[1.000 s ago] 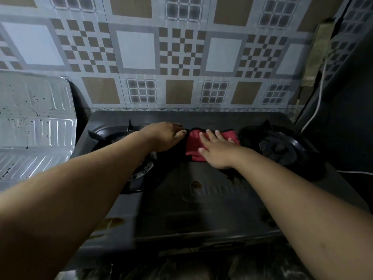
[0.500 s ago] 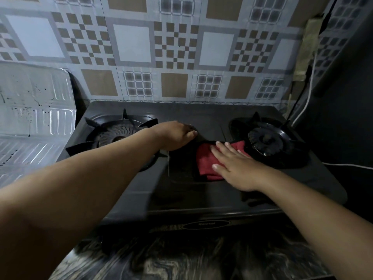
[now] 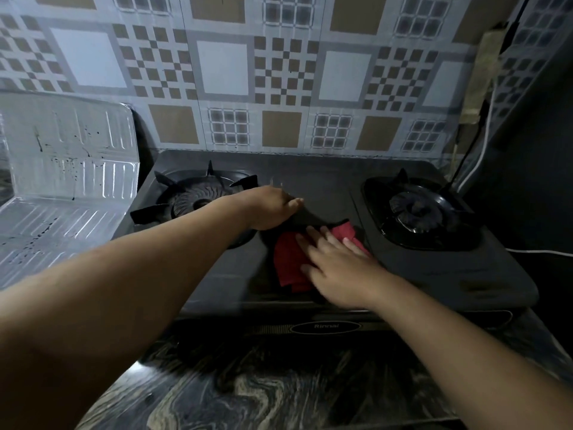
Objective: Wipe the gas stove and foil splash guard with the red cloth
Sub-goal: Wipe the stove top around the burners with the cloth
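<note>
Dark marbled tabletop up front, pale swirls running through it. Sitting on it, the black two-burner stove, pushed back against the tiled wall. Just left of the stove, the foil guard stands on the same surface, spattered with dark specks.

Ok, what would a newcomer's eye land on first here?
The bright red cloth, flat on the dark gas stove between its two burners, pressed down by the right hand. Next, the shiny foil splash guard standing left of the stove, speckled with dark spots. The left hand rests on the stove top.
</note>
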